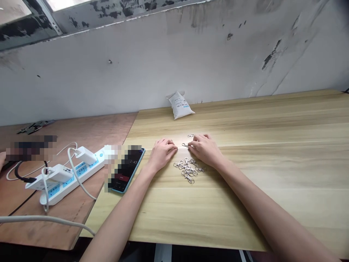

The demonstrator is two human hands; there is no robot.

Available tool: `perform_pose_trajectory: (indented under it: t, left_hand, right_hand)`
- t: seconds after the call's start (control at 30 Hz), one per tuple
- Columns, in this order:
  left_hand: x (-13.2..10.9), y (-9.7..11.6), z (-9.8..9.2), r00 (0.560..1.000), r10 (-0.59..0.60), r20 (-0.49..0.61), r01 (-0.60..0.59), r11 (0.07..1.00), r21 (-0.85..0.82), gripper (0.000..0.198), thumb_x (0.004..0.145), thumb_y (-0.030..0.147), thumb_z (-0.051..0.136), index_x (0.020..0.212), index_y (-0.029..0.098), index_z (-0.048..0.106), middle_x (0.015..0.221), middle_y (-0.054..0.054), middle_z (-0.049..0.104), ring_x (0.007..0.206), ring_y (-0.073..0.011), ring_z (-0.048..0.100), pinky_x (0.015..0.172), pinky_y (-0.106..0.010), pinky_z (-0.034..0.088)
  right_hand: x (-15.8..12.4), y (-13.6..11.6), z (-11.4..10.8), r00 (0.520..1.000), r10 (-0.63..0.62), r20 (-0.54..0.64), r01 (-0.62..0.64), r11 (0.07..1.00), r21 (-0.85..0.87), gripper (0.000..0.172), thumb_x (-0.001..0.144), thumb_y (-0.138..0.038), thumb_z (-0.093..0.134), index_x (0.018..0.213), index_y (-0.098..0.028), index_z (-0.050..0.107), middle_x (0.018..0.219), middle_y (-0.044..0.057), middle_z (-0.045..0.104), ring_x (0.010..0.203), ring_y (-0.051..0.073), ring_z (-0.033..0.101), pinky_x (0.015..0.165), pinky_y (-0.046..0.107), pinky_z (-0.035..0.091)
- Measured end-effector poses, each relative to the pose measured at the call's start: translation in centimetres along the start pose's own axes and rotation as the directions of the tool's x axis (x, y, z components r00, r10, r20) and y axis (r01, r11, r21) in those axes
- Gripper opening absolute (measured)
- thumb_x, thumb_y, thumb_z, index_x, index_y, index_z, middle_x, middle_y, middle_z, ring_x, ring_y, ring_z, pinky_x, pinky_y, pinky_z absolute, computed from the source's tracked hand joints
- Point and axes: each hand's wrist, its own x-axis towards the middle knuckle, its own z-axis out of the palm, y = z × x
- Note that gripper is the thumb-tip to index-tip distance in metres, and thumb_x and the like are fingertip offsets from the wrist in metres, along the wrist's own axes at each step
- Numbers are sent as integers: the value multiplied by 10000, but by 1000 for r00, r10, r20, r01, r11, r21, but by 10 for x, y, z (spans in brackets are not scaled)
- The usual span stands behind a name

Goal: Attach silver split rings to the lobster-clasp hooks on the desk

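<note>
My right hand (pixel 204 147) pinches a small silver swivel snap hook (pixel 185 145) by one end, just above the table top. Facing it from the left, my left hand (pixel 163 151) rests on the table with its fingers curled together. Its fingertips hide whatever may be between them. Another snap hook (pixel 190 135) lies a little farther back, beside the right fingers. Between my forearms is a loose pile of several silver snap hooks (pixel 189 169) with rings, some overlapping.
A white printed packet (pixel 180 105) stands near the wall. Left of my left forearm lies a phone (pixel 129 169). Farther left, a white power strip (pixel 79 173) with chargers and cables sits on a brown board (pixel 81 214). Part of another person's hand (pixel 2 159) shows at the left edge.
</note>
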Motion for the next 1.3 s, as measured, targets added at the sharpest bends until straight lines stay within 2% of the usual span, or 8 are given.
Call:
perform_pose_trajectory:
  t: [0.13, 0.33, 0.5, 0.6, 0.8, 0.97, 1.13, 1.3]
  left_hand:
    - [0, 1, 1, 1000, 2, -11, -2, 998, -58, 172, 925, 251, 558, 958, 233, 726, 976, -40, 680, 929, -208, 562, 820, -365, 415]
    - [2, 6, 1, 999, -26, -48, 17, 982, -186, 107, 888, 202, 603, 887, 205, 710, 923, -24, 707, 910, -202, 577, 830, -355, 445]
    - [1, 9, 0, 992, -84, -90, 58, 964, -258, 126, 843, 125, 619, 906, 200, 698, 894, -13, 724, 909, -186, 609, 814, -321, 481]
    - [0, 10, 0, 993, -67, -98, 40, 965, -258, 179, 850, 118, 603, 970, 210, 698, 915, -12, 730, 912, -185, 616, 818, -324, 487]
    - [0, 9, 0, 991, -113, -72, 91, 963, -254, 135, 840, 142, 615, 907, 216, 706, 915, -13, 723, 900, -178, 651, 800, -307, 502]
    - [-1, 9, 0, 989, -138, -46, 122, 958, -261, 69, 848, 203, 635, 872, 222, 697, 894, -3, 722, 852, -170, 666, 768, -296, 503]
    - [-1, 11, -1, 990, -136, -40, 122, 963, -242, 52, 840, 247, 671, 804, 217, 692, 866, -3, 705, 858, -171, 645, 758, -298, 484]
    - [0, 10, -2, 992, -116, -48, 100, 964, -247, 70, 823, 253, 695, 774, 205, 680, 834, -8, 704, 864, -179, 629, 734, -295, 483]
  right_hand:
    - [2, -6, 3, 1000, -19, 18, 20, 1000, -25, 238, 945, -293, 513, 1020, -182, 709, 936, 67, 643, 788, 172, 563, 843, 321, 291]
    - [7, -12, 1, 996, -32, 88, 37, 997, -61, 316, 976, -234, 442, 844, -174, 723, 833, 50, 645, 661, 132, 523, 780, 306, 274]
    - [8, -11, -3, 992, -38, 121, 48, 995, -83, 326, 974, -213, 437, 797, -142, 700, 819, 66, 674, 700, 151, 564, 753, 309, 286]
    - [7, -11, -3, 990, -32, 135, 41, 997, -65, 314, 981, -226, 420, 843, -136, 687, 854, 75, 692, 711, 160, 588, 701, 298, 300]
    - [4, -10, -4, 981, 32, 190, -26, 999, -36, 320, 997, -291, 383, 931, -173, 673, 935, 75, 696, 676, 159, 609, 579, 277, 279]
    - [4, -9, -5, 980, 88, 177, -89, 996, -4, 235, 930, -254, 455, 876, -183, 672, 916, 60, 705, 658, 151, 608, 562, 276, 282]
    - [1, -8, -2, 993, 53, 101, -65, 991, 120, 80, 782, -222, 577, 744, -198, 643, 743, 17, 676, 605, 134, 557, 544, 252, 262]
    - [-3, -9, 0, 994, 105, -6, -94, 912, 400, 25, 723, -199, 595, 703, -193, 581, 597, -33, 556, 533, 97, 444, 524, 223, 267]
